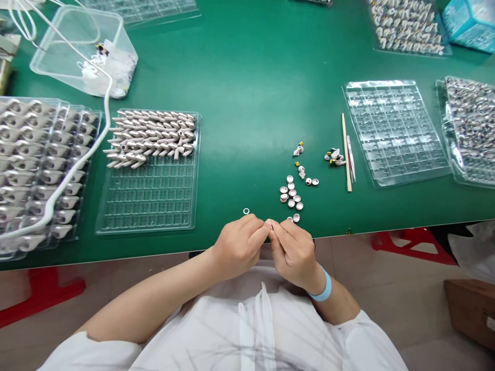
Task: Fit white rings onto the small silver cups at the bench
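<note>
My left hand [238, 243] and my right hand [293, 251] meet at the table's front edge, fingertips pinched together. Whatever sits between them is mostly covered and too small to name. Just beyond my left hand lies a small white ring [246, 211]. Close to my right hand are several small round silvery caps [292, 192] lying loose on the table. Past them rest a white earbud-like part [298, 150] with a yellow tip and a small pile of similar parts [334, 156]. A wooden stick [346, 154] and tweezers [351, 158] lie side by side farther right.
On the left stand a part-filled tray of stem-shaped pieces [150, 193], stacked trays of grey shells [23, 163] and a clear plastic box [83, 51]. A white cable [77, 167] crosses the trays. To the right are a clear tray [398, 131] and a tray of silvery parts [472, 123].
</note>
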A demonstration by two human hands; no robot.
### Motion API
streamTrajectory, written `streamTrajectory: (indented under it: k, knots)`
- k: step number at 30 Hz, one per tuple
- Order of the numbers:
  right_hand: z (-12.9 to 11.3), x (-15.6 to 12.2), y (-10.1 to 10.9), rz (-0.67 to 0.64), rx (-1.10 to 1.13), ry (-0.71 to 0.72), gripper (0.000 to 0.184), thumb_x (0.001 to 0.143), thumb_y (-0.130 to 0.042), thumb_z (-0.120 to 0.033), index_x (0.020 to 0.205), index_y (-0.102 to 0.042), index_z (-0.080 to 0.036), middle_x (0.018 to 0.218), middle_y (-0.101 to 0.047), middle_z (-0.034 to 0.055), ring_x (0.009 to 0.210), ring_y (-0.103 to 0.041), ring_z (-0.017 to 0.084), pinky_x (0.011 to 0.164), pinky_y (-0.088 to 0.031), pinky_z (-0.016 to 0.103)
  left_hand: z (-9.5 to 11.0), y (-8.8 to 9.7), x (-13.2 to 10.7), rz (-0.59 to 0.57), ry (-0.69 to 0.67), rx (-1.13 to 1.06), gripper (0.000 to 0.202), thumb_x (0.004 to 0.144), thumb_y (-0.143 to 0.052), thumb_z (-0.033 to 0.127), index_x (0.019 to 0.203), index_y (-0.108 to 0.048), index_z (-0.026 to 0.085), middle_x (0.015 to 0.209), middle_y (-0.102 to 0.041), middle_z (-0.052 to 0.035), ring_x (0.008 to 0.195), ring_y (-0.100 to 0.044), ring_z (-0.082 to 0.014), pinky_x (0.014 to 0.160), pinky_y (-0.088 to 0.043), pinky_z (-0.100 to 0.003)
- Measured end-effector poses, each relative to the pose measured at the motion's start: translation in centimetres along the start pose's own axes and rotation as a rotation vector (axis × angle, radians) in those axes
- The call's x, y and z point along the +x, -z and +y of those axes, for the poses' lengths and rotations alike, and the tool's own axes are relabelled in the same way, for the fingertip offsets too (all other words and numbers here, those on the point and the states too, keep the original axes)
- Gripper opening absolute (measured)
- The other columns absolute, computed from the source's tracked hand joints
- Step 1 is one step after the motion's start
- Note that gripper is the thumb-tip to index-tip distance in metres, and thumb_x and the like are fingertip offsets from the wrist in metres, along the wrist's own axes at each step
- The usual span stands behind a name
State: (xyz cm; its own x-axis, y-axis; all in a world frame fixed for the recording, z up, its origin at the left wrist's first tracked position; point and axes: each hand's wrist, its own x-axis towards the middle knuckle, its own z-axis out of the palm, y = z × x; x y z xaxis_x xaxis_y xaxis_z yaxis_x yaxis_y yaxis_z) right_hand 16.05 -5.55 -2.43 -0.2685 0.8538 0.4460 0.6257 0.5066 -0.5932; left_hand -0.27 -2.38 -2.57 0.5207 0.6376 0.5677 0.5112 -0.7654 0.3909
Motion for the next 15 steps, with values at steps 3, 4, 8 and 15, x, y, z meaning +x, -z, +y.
streamTrajectory:
  k: [3, 4, 8, 15]
  knots:
    - [0.1, 0.1, 0.4, -0.044, 0.027, -0.018, 0.027, 0.092, -0.051, -0.007, 0.118, -0.06, -0.009, 0.079, -0.063, 0.0096, 0.069, -0.056, 0.019, 0.059, -0.048, 0.031, -0.2, -0.2, -0.1, 0.035, 0.01, -0.05, 0.016, 0.086, -0.049, 0.001, 0.097, -0.055, 0.012, 0.072, -0.068, -0.0086, 0.065, -0.062, -0.0169, 0.057, -0.053, -0.027]
    - [0.2, 0.2, 0.6, -0.061, 0.049, -0.031, 0.028, 0.093, -0.05, -0.007, 0.119, -0.06, -0.009, 0.081, -0.063, 0.0096, 0.07, -0.056, 0.019, 0.06, -0.048, 0.031, -0.3, -0.2, 0.0, 0.049, 0.022, -0.074, 0.016, 0.087, -0.051, 0.001, 0.097, -0.056, 0.012, 0.073, -0.07, -0.0088, 0.066, -0.063, -0.0166, 0.058, -0.054, -0.027]
    - [0.3, 1.1, 1.7, -0.139, 0.191, -0.102, 0.03, 0.094, -0.049, -0.01, 0.124, -0.058, -0.011, 0.083, -0.06, 0.007, 0.072, -0.054, 0.017, 0.064, -0.048, 0.031, -0.5, 0.1, 0.5, 0.102, 0.122, -0.208, 0.012, 0.09, -0.059, 0.007, 0.098, -0.062, 0.015, 0.076, -0.074, -0.0042, 0.064, -0.064, -0.0127, 0.064, -0.054, -0.026]
    - [0.3, 1.8, 3.0, -0.167, 0.381, -0.22, 0.026, 0.095, -0.052, -0.017, 0.119, -0.064, -0.015, 0.074, -0.053, -0.0001, 0.062, -0.046, 0.012, 0.057, -0.041, 0.026, -0.3, 1.0, 1.2, 0.055, 0.421, -0.465, 0.013, 0.085, -0.071, 0.018, 0.099, -0.073, 0.018, 0.079, -0.078, -0.0015, 0.058, -0.066, -0.0099, 0.069, -0.056, -0.023]
